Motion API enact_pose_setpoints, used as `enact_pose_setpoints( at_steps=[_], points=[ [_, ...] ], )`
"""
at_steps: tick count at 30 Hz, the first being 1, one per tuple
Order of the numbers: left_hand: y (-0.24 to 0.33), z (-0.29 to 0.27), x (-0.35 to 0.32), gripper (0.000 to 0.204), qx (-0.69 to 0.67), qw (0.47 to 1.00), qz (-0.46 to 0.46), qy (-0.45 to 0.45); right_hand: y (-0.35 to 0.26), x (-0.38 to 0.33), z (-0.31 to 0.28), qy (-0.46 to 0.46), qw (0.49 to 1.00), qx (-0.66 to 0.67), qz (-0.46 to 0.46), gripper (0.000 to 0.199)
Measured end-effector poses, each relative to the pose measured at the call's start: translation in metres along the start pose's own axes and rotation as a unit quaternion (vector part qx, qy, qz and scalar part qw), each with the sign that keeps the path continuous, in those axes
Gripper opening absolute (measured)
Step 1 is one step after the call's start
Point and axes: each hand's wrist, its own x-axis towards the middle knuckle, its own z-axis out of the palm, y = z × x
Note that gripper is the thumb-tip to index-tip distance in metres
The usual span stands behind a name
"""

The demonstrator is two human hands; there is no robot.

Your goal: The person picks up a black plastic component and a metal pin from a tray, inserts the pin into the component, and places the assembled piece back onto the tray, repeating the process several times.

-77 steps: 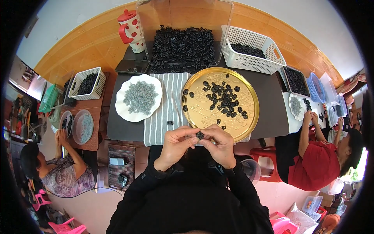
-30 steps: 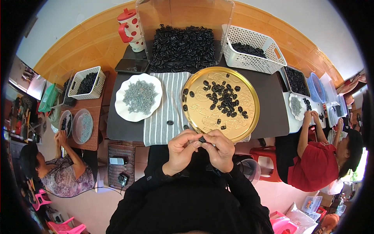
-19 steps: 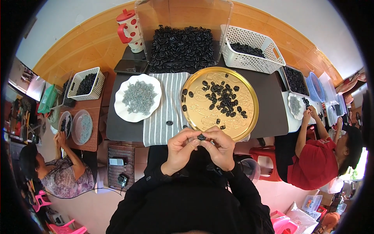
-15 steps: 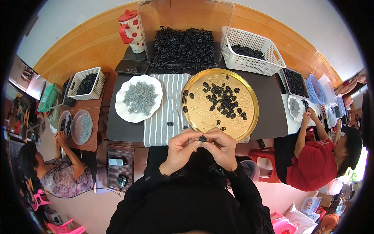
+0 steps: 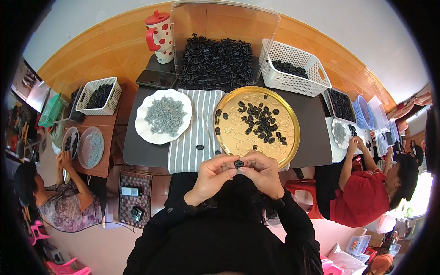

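Between the fingertips of both hands is a small black oval plastic piece point(image 5: 239, 163), held just over the table's front edge. My left hand point(image 5: 211, 178) pinches it from one side and my right hand point(image 5: 262, 173) from the other. Beyond them lies a round gold tray point(image 5: 233, 140) with many loose black plastic pieces point(image 5: 263, 123) on it. To its left, a white scalloped plate point(image 5: 143, 120) bears a heap of small grey metal screws point(image 5: 165, 116). A striped cloth point(image 5: 195, 123) lies between plate and tray, with a black piece near its front.
At the back stand a clear bin point(image 5: 270, 46) heaped with black pieces, a white basket point(image 5: 302, 82) and a red-dotted tumbler point(image 5: 163, 39). A dark phone point(image 5: 156, 78) lies near the tumbler. People sit working at left point(image 5: 68, 206) and right point(image 5: 362, 197).
The black piece has turned between my fingers, showing more of its face. Both hands stay together in nearly the same place. The whole view has shifted slightly.
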Motion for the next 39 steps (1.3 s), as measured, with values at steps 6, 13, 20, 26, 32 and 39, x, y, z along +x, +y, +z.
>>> enact_pose_setpoints(
  at_steps=[6,13,20,26,32,39],
  points=[
    [0.002,0.000,0.003,0.032,0.018,1.000,0.012,0.000,-0.007,0.001,0.004,0.016,1.000,-0.008,-0.018,0.016],
    [0.000,-0.012,0.001,0.027,0.060,0.997,0.013,0.045,-0.031,0.039,-0.056,-0.013,0.997,-0.044,0.068,0.017],
    [0.008,-0.017,-0.005,0.025,0.050,0.996,-0.002,0.077,-0.075,0.127,-0.145,0.194,0.973,0.124,-0.010,0.030],
    [0.012,-0.038,-0.012,0.023,0.094,0.988,0.014,0.124,-0.025,0.084,-0.105,0.007,0.988,-0.140,0.067,0.016],
    [0.028,-0.058,-0.004,0.020,0.437,0.874,0.086,0.192,-0.026,0.050,-0.094,-0.067,0.879,-0.471,-0.030,0.018],
    [0.036,-0.040,0.006,0.024,0.644,0.735,0.121,0.174,-0.018,0.054,-0.089,-0.081,0.850,-0.517,-0.062,0.013]
  ],
)
